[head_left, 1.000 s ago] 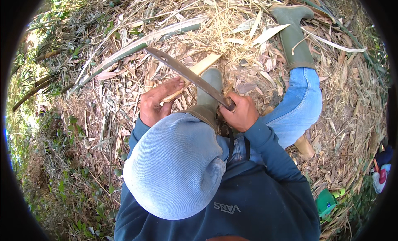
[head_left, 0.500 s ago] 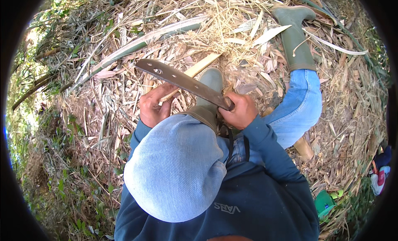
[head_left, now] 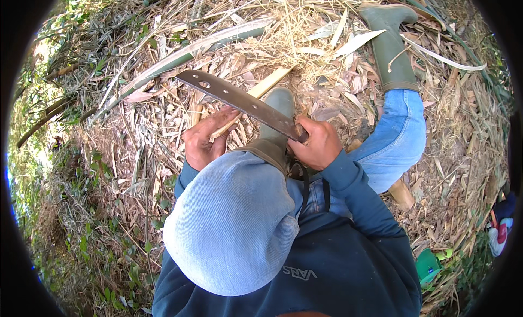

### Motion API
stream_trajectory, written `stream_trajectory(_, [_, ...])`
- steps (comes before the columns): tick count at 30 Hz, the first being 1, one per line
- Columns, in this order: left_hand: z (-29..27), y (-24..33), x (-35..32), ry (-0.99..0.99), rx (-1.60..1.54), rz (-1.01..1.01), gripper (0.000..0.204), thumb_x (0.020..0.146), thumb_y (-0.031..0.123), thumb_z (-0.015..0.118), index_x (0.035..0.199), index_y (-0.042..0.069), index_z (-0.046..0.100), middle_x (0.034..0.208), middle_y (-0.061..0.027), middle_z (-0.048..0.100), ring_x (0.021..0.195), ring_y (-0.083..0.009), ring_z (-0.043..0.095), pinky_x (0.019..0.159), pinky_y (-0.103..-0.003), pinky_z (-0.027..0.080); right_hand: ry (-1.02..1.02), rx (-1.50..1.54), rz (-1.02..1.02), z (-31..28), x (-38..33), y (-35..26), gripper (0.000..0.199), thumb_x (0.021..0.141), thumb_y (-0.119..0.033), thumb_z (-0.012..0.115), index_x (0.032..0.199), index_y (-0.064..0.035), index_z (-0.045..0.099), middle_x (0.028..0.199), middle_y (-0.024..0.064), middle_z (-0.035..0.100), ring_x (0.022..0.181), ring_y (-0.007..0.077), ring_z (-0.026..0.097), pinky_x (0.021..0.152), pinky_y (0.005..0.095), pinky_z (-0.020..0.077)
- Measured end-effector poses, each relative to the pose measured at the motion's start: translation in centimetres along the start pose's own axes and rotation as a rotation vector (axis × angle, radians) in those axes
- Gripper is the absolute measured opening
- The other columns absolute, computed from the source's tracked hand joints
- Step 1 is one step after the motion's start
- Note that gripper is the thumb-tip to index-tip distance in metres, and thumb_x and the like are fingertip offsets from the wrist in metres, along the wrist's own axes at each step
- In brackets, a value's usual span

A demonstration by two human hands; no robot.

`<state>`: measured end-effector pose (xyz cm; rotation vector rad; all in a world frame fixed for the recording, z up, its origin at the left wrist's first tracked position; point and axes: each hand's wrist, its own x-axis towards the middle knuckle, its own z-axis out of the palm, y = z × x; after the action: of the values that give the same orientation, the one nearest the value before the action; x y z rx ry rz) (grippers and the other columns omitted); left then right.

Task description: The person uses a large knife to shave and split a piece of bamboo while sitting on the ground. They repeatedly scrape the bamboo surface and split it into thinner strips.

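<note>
**A:** ok so what's each hand got? Right hand [head_left: 318,145] looks wrapped tight round the handle of a big machete [head_left: 245,103], fingers fully curled. The handle itself is buried in the fist, can't make it out. The blade runs up and to the left from the fist, dark metal with a couple of holes near the tip.

**B:** yep, and the left hand [head_left: 202,142] is closed round a pale bamboo strip [head_left: 256,96]. The strip pokes out past the fingers and passes under the blade, heading up-right over the litter. Whether blade and strip actually touch where they cross, I can't tell.

**A:** packages or labels anywhere?

**B:** not much. There's a white logo on the dark blue sweatshirt [head_left: 338,273] low in the middle, seen upside down. A green plastic thing [head_left: 427,265] sits at the lower right, half hidden by leaves, can't say what it is. Something red, white and blue [head_left: 498,232] is at the far right rim, cut off by the fisheye edge.

**A:** a big pale blue hat [head_left: 231,224] blocks the lap and most of the left forearm too.

**B:** right. One green rubber boot [head_left: 275,126] sits between the hands, the other boot [head_left: 392,44] is stretched out top right, on a blue denim leg. Ground is all dry bamboo leaves and shavings [head_left: 136,170].
</note>
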<state>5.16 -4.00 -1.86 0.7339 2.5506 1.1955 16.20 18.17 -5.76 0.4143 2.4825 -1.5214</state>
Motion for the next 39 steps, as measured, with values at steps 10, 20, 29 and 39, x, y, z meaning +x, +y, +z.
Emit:
stream_trajectory(10, [0.2, -0.3, -0.3, 0.017, -0.014, -0.097, 0.027, 0.079, -0.011, 0.067, 0.103, 0.0, 0.071, 0.103, -0.0181, 0.071, 0.104, -0.0288, 0.067, 0.088, -0.034, 0.056, -0.001, -0.064, 0.01, 0.2, 1.1, 0.6, 0.023, 0.073, -0.025, 0.069, 0.082, -0.0048, 0.063, 0.062, 0.0196, 0.06, 0.063, 0.041, 0.062, 0.06, 0.0481, 0.0492])
stream_trajectory(20, [0.2, 0.5, 0.3, 0.016, 0.01, -0.068, 0.028, 0.078, -0.01, 0.069, 0.104, 0.001, 0.071, 0.104, -0.0181, 0.071, 0.106, -0.0282, 0.067, 0.09, -0.035, 0.055, 0.041, -0.036, 0.02, 0.1, 1.2, 2.5, 0.023, 0.072, -0.022, 0.067, 0.081, -0.0018, 0.062, 0.061, 0.021, 0.058, 0.06, 0.0422, 0.059, 0.058, 0.0464, 0.047])
stream_trajectory(29, [0.3, -0.5, 0.5, 0.018, 0.006, -0.003, 0.028, 0.078, -0.01, 0.069, 0.104, 0.002, 0.071, 0.104, -0.0159, 0.071, 0.107, -0.0272, 0.066, 0.093, -0.035, 0.053, 0.055, -0.108, 0.131, -0.3, 2.3, 5.5, 0.028, 0.075, -0.028, 0.064, 0.077, -0.0003, 0.06, 0.061, 0.0213, 0.058, 0.061, 0.0423, 0.059, 0.061, 0.0478, 0.0474])
stream_trajectory(39, [0.7, 0.3, 0.7, 0.059, 0.037, -0.061, 0.024, 0.08, -0.007, 0.068, 0.1, 0.005, 0.071, 0.104, -0.0153, 0.071, 0.106, -0.0263, 0.066, 0.093, -0.037, 0.055, -0.013, -0.181, 0.339, -0.8, 2.9, 8.2, 0.026, 0.076, -0.029, 0.063, 0.079, -0.0038, 0.063, 0.072, 0.0224, 0.063, 0.072, 0.0424, 0.062, 0.071, 0.0496, 0.05])
